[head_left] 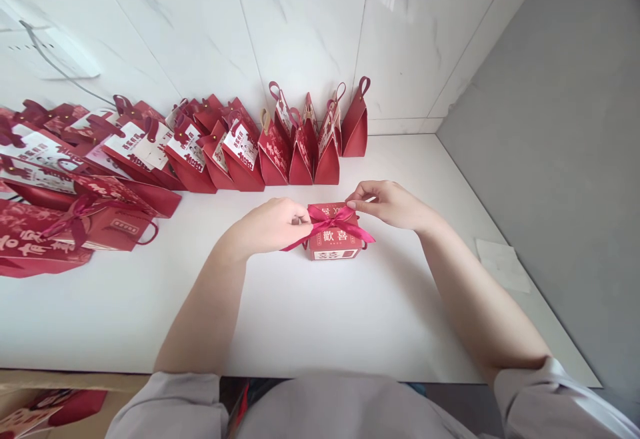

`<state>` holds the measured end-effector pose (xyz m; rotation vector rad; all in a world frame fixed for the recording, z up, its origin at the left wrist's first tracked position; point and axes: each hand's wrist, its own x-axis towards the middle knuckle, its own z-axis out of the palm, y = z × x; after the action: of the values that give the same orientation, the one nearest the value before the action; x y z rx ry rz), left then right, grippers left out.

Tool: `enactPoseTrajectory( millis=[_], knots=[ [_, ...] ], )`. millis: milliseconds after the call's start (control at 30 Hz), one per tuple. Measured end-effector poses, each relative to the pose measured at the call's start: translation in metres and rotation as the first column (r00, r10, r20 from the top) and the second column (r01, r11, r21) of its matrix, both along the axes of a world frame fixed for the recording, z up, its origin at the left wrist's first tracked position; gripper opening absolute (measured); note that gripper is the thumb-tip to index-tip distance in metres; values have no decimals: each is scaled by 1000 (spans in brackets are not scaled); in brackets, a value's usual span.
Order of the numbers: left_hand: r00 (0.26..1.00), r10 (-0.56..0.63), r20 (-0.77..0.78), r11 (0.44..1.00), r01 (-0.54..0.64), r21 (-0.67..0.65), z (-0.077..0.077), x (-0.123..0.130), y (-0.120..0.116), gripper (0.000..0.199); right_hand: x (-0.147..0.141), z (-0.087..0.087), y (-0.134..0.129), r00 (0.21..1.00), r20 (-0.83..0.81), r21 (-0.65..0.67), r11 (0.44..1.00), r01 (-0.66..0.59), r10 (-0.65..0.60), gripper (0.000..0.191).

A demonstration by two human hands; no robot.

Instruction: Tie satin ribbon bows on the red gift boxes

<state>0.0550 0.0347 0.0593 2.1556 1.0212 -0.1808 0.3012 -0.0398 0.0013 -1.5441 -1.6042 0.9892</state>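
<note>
A small red gift box (334, 253) with pale Chinese characters sits on the white table in front of me. Across its top runs a dark pink satin ribbon (336, 220), tied in a bow with tails hanging to both sides. My left hand (275, 224) is at the box's left side, thumb and fingers pinched on the left part of the ribbon. At the upper right, my right hand (387, 204) pinches the bow's right loop between thumb and fingertips. The fingertips partly cover the ribbon where they grip.
Red triangular gift boxes (301, 152) with loop handles stand in rows along the tiled wall (310, 25). More red boxes (107, 225) crowd the left side. A white paper (503, 264) lies near the grey wall at right. Below the table's front edge, a cardboard carton (125, 385) holds red packaging.
</note>
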Motion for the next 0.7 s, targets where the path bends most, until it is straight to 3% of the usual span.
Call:
enactPoseTrajectory(
  millis=[133, 300, 700],
  knots=[
    [999, 1, 42, 994, 4, -106, 4, -1, 3, 29, 1, 0, 0, 1000, 13, -1, 1000, -5, 5, 22],
    [997, -82, 9, 967, 81, -243, 0, 3, 4, 29, 2, -2, 1, 999, 41, -8, 1000, -6, 7, 21],
    [967, -212, -142, 949, 168, -268, -5, -1, 12, 33, 9, -5, 2, 997, 67, 23, 999, 36, -38, 21]
  ],
)
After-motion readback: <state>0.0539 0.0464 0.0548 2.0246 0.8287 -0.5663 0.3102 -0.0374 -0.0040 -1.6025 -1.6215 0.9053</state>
